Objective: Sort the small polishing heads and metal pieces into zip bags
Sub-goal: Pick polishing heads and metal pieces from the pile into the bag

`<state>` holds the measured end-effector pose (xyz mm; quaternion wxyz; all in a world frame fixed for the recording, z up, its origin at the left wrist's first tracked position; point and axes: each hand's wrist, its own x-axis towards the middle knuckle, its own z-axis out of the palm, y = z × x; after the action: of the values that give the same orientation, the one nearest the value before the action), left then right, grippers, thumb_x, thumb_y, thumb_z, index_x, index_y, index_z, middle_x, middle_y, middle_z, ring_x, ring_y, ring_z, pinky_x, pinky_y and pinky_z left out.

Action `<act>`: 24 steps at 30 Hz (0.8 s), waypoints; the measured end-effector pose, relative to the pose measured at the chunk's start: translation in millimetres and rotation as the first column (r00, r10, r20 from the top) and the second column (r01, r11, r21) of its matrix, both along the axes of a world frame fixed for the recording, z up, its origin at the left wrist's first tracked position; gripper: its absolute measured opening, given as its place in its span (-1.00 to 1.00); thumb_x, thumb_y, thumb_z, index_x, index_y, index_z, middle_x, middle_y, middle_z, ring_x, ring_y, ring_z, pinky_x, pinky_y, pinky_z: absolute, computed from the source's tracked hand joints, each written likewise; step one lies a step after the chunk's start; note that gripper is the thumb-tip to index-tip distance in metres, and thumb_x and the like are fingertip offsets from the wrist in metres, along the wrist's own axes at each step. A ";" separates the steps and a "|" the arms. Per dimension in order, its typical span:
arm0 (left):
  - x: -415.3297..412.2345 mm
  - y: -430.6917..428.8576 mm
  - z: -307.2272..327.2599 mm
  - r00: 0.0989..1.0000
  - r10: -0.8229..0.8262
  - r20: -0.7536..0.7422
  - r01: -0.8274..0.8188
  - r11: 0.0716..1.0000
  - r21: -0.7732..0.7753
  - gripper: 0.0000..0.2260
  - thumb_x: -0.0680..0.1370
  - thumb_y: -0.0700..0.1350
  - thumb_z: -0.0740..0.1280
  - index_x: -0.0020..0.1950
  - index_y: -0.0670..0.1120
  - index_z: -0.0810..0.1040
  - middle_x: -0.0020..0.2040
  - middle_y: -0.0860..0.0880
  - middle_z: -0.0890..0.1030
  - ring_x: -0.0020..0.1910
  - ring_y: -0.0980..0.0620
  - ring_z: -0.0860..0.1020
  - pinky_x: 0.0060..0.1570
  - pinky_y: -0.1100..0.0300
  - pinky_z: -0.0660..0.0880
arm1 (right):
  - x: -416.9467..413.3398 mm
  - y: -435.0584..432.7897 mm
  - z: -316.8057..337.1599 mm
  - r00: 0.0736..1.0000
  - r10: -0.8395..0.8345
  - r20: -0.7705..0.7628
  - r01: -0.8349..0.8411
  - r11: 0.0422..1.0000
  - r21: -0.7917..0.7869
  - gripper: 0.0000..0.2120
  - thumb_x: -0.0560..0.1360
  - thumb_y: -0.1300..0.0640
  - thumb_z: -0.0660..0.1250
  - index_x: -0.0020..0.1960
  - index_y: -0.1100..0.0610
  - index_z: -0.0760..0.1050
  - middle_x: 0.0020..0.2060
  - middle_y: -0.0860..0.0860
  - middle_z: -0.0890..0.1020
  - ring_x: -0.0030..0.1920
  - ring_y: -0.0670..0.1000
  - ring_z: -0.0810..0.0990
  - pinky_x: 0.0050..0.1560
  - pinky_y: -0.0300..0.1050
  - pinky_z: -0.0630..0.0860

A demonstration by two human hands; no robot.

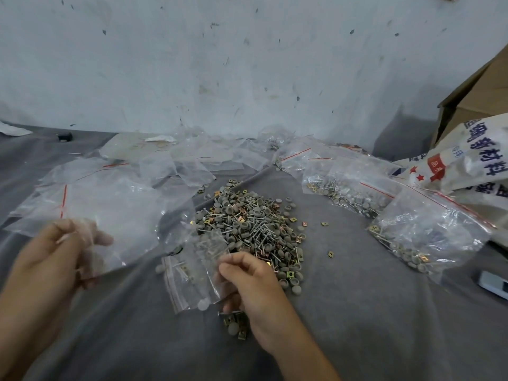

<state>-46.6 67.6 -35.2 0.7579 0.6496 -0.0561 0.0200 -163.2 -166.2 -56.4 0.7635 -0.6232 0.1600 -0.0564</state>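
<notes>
Plainly, the only writing we can read is on the white woven sack (467,160) at the right edge. It carries blue Chinese characters, among them 新材料, with red stars and a red patch beside them. Above it stands a brown cardboard box (481,86).

In the middle of the frame, on wrinkled grey cloth (357,312), lies the pile (247,229). It is made of round matte grey heads on thin steel shanks, mixed with small square brass-coloured metal pieces.

At lower centre we see the right hand (247,287) pinching the edge of a small bag (189,276), fingers curled on the thin clear film. The bag has reddish zip lines and a few heads inside. At lower left the left hand (55,257) grips a larger clear bag (110,215), its fingers (99,239) showing through the plastic.

Filled bags (428,237) lie at right. Empty bags (165,158), glossy and crumpled, spread across the upper left before a stained whitish wall (247,64).
</notes>
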 end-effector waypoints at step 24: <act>-3.5 -17.6 2.3 0.992 -0.102 0.077 0.078 0.961 0.265 -0.85 0.60 -0.15 0.41 -0.14 -0.01 0.72 -0.09 0.06 0.74 -0.04 0.15 0.65 -0.09 0.37 0.57 | -1.9 -13.6 3.5 0.999 -0.034 -0.020 0.037 0.985 0.166 -0.77 0.67 0.20 0.23 0.17 0.08 0.65 0.02 0.11 0.74 -0.14 0.03 0.69 -0.21 -0.13 0.60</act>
<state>-50.1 50.0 -32.9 0.6626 0.7390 -0.1220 0.0072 -165.1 -179.8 -53.0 0.8102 -0.5549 0.1819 -0.0510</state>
